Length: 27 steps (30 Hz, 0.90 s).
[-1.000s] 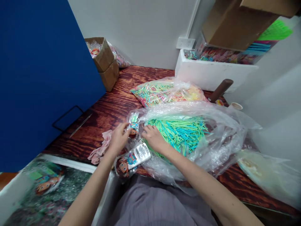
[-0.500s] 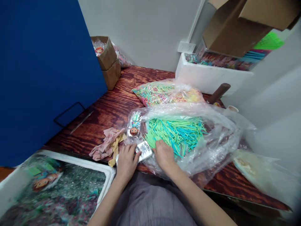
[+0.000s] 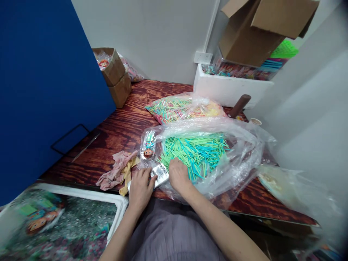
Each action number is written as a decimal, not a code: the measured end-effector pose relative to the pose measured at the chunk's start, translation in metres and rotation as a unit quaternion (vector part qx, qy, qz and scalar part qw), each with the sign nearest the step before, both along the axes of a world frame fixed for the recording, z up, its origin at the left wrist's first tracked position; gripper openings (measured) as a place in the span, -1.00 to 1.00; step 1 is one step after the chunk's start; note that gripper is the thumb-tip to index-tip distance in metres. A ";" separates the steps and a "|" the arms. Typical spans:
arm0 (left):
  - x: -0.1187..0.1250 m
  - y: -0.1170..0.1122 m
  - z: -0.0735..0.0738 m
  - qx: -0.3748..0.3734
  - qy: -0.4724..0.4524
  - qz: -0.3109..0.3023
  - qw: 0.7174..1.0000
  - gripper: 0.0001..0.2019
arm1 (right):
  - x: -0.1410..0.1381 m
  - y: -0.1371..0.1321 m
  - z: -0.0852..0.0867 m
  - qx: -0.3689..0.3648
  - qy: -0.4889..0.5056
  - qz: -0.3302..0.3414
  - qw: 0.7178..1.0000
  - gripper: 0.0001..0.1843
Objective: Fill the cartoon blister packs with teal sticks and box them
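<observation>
My left hand (image 3: pixel 140 186) rests over a small silver-white packet (image 3: pixel 161 175) with dark marks at the table's front edge, its thumb on the packet's side. Just right of that packet, my right hand (image 3: pixel 179 177) has its fingers curled at the near edge of a pile of thin green and blue plastic sticks (image 3: pixel 195 148); what its fingertips hold is hidden. The sticks lie on an opened clear plastic bag (image 3: pixel 244 152). Behind my left hand lies a clear packet (image 3: pixel 148 145) with green sticks and a brown-haired doll-face figure.
Crumpled pink and yellow gloves (image 3: pixel 119 168) lie on the left. Behind the pile sits a bag of multicoloured sticks (image 3: pixel 174 108). A foam box (image 3: pixel 119 201) with wrapped packets stands front left, a white foam box (image 3: pixel 231 87) back right, and a blue panel (image 3: pixel 54 90) on the left.
The camera view has shifted, so the scene sits further left. Both hands stay at the silver-white packet and the sticks, with little visible movement.
</observation>
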<state>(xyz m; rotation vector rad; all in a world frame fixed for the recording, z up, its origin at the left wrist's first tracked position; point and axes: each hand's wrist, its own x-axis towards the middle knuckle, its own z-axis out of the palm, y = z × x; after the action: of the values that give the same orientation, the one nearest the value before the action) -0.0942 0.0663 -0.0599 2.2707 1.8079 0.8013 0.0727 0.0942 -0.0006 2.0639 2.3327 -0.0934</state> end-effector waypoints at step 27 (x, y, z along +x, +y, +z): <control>0.002 0.000 0.004 -0.011 0.009 0.006 1.000 -0.69 | 0.081 0.009 -0.001 -0.250 0.697 -0.188 0.645 -0.76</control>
<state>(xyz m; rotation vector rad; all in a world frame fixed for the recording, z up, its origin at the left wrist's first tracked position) -0.0924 0.0667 -0.0558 2.2632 1.8299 0.7615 0.1537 0.1032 -0.0019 2.2482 1.4851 -2.7701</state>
